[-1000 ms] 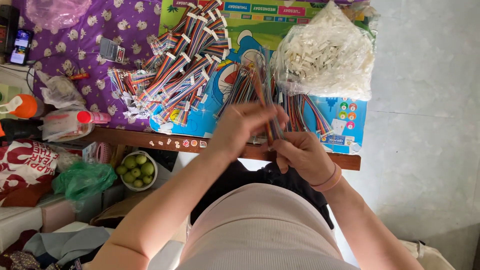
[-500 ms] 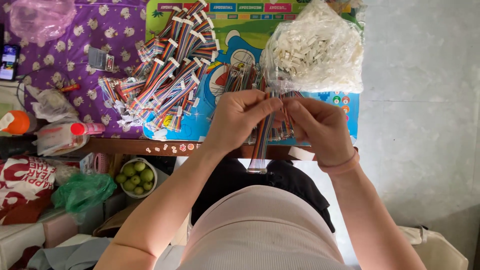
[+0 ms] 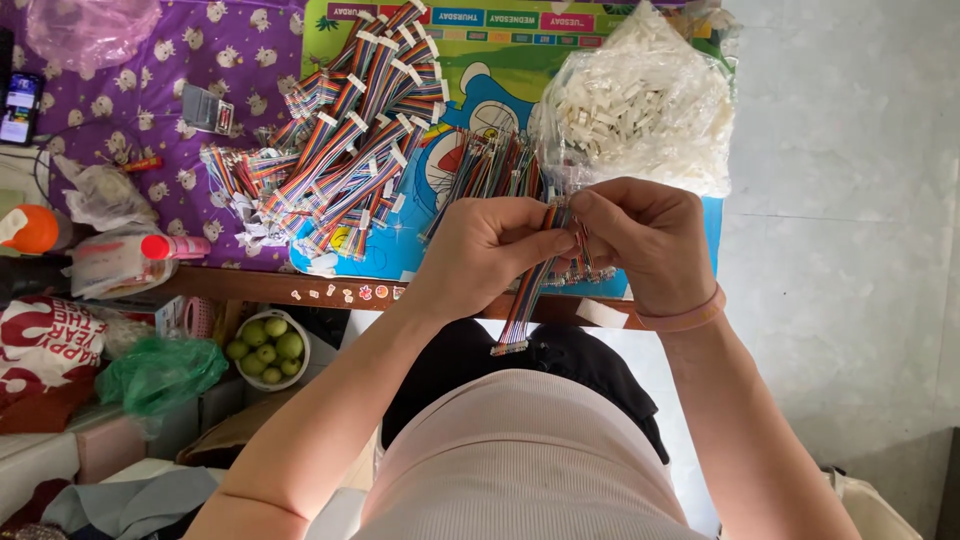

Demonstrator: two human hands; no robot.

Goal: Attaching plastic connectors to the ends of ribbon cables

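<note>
My left hand (image 3: 487,252) and my right hand (image 3: 645,240) meet over the table's near edge, both pinching one flat rainbow ribbon cable (image 3: 524,300). Its lower end, with a white connector, hangs down toward my lap. The upper end is hidden between my fingertips. A pile of finished ribbon cables (image 3: 340,150) lies to the left on the colourful mat. More loose cables (image 3: 487,165) lie just beyond my hands. A clear plastic bag of small white connectors (image 3: 640,105) sits right behind my right hand.
A low wooden table (image 3: 300,288) carries a purple patterned cloth (image 3: 150,60) and a cartoon mat. A phone (image 3: 20,108), plastic bags and a red-capped bottle (image 3: 150,250) sit at left. Below are a bowl of green fruit (image 3: 267,345) and a green bag (image 3: 160,372). Grey floor lies to the right.
My hands have risen slightly and closed in on the cable's top end; the cable now hangs lower from my left fingers. The view has shifted a little.
</note>
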